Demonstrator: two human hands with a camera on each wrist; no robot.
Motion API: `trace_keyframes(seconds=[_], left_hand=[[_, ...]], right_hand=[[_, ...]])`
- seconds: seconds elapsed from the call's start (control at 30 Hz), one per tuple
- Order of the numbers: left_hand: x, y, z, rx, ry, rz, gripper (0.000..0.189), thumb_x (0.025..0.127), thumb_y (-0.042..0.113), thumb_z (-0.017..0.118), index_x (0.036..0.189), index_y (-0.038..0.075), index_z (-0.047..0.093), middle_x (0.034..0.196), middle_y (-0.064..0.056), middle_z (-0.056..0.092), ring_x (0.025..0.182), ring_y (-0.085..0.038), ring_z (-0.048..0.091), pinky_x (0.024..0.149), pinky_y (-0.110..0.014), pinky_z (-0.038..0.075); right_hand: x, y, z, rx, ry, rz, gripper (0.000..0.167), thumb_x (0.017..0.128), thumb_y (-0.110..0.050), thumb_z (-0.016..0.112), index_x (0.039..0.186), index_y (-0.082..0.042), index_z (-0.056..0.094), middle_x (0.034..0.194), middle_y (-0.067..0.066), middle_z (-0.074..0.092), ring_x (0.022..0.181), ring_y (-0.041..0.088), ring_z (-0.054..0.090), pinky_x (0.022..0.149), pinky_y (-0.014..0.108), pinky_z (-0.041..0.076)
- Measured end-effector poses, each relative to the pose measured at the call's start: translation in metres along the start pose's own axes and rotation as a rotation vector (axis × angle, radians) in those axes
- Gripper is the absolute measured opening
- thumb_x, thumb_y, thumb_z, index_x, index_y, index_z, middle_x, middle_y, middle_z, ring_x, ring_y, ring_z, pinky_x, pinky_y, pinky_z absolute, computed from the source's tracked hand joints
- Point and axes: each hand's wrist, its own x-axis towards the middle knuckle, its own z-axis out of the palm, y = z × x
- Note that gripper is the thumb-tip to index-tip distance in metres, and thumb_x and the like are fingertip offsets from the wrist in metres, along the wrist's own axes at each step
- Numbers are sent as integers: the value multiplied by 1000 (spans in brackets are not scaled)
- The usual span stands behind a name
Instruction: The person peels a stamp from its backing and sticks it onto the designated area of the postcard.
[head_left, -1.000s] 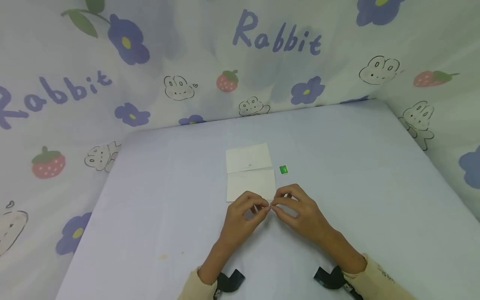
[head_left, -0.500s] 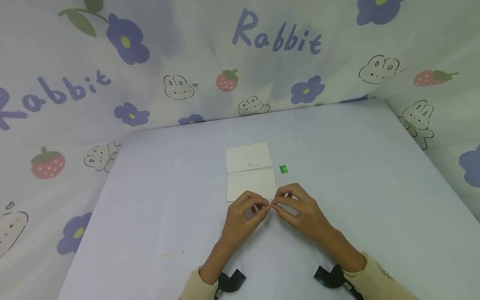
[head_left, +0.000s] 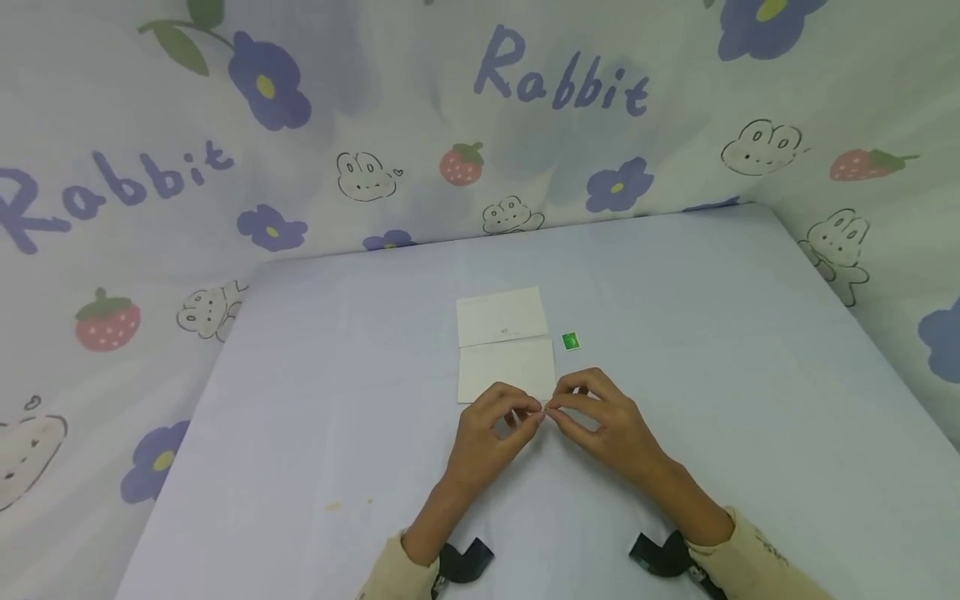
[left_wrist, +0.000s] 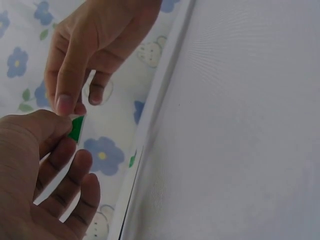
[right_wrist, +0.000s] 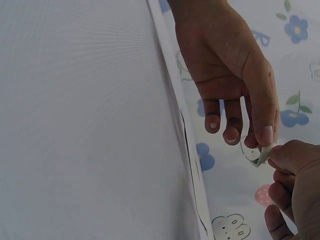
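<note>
Close together at the near edge of a white folded card (head_left: 504,367), both hands pinch one small green piece with a white edge (left_wrist: 76,129), like a sticker or stamp. My left hand (head_left: 487,433) grips it between thumb and index finger, the other fingers loosely bent. Opposite, my right hand (head_left: 603,425) has thumb and fingertips at the piece's other side. In the right wrist view a pale strip of the piece (right_wrist: 263,155) shows between the fingertips; the rest is covered. A second green square with a white border (head_left: 572,341) lies right of the card.
The card rests on a white-covered table (head_left: 337,375), a crease running across its middle and tiny print above the crease. Behind and beside the table hangs a curtain (head_left: 405,108) printed with rabbits, flowers and strawberries. Dark wrist-worn devices (head_left: 465,562) sit by both sleeves.
The head view has shifted slightly, so the whole scene sits a little farther right. Both hands keep their pinch at the same place by the card.
</note>
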Motion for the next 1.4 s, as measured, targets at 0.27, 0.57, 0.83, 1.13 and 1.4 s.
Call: trace_keyframes(seconds=[0.27, 0.57, 0.83, 1.13, 1.4], left_hand=[[-10, -23, 6, 20, -13, -12, 10, 88, 1, 75, 96, 6, 72, 97, -5, 65, 78, -15, 62, 63, -32, 56], [-12, -33, 6, 24, -7, -40, 6, 92, 8, 73, 97, 11, 73, 98, 0, 65, 79, -12, 62, 66, -28, 56], [-13, -34, 8, 18, 2, -26, 10, 90, 5, 75, 98, 10, 73, 98, -2, 66, 79, -14, 63, 64, -30, 56], [-12, -35, 7, 33, 15, -32, 9, 91, 5, 74, 98, 11, 73, 97, 0, 65, 81, -14, 63, 64, -29, 55], [-11, -37, 6, 17, 27, -53, 8, 92, 6, 73, 98, 11, 73, 97, -1, 65, 81, -15, 62, 64, -31, 56]], right_hand=[[0, -2, -1, -13, -2, -2, 20, 99, -20, 65, 96, -4, 75, 103, 7, 61, 92, 19, 55, 81, 17, 46], [1, -1, -1, -11, 10, 42, 19, 98, -21, 65, 95, -5, 75, 104, 7, 62, 93, 19, 56, 82, 17, 47], [4, -2, -5, -25, 115, 39, 4, 87, -6, 73, 90, -3, 74, 97, 11, 64, 87, 23, 59, 82, 16, 48], [11, -5, -12, -24, 165, 84, 24, 68, 15, 76, 86, 0, 72, 93, 14, 63, 84, 25, 61, 84, 14, 48], [4, 12, -21, -195, 88, 67, 17, 74, 9, 76, 87, -1, 72, 98, 9, 64, 89, 23, 59, 79, 21, 46]])
